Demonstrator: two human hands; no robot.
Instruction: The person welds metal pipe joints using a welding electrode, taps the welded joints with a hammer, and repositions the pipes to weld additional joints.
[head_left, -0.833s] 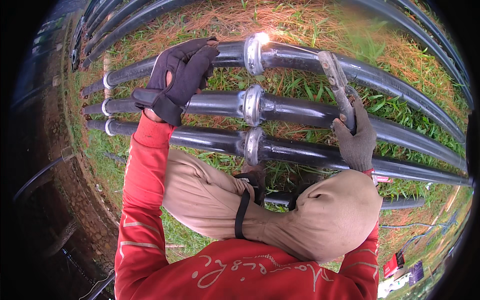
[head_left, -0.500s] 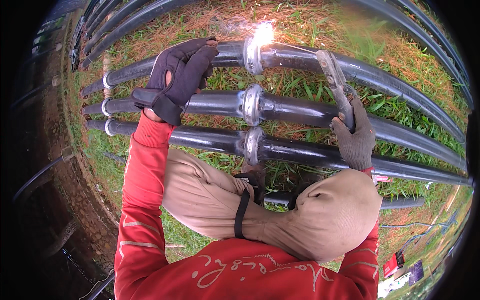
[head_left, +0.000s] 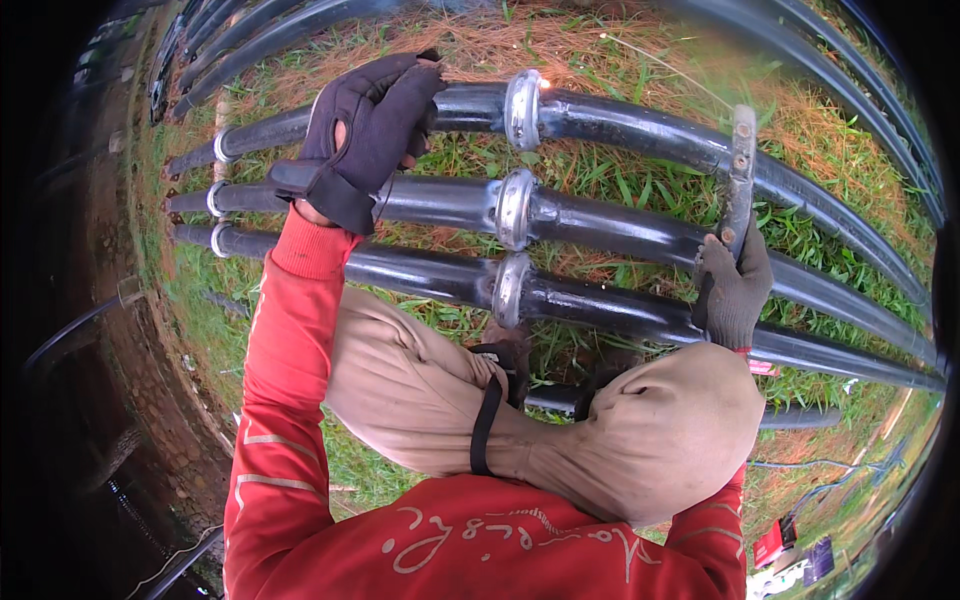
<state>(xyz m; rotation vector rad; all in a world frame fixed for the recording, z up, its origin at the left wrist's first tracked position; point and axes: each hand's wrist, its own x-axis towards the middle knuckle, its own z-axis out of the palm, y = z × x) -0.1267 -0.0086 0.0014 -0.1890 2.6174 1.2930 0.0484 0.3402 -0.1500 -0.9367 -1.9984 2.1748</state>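
Three long black pipes lie side by side across my front, each with a silvery ring collar mid-length. On the far black pipe (head_left: 640, 120), a small orange glow shows at the edge of its ring collar (head_left: 522, 110). My left hand (head_left: 370, 130), in a dark padded glove, is closed over this pipe left of the collar. My right hand (head_left: 738, 285), in a grey knit glove, grips a welding electrode holder (head_left: 740, 165). A thin welding rod (head_left: 665, 68) sticks out of its far end, pointing up-left, its tip apart from the collar.
The middle pipe (head_left: 620, 225) and near pipe (head_left: 610, 305) lie between me and the far one. More black pipes (head_left: 270, 50) lie beyond, over grass and dry needles. My knees (head_left: 660, 430) are bent close to the near pipe. A blue cable (head_left: 830, 465) runs at lower right.
The bright arc at the far collar has gone out, leaving a small glow. My right hand has moved right with the electrode holder, taking the rod off the collar. My left hand stays on the pipe.
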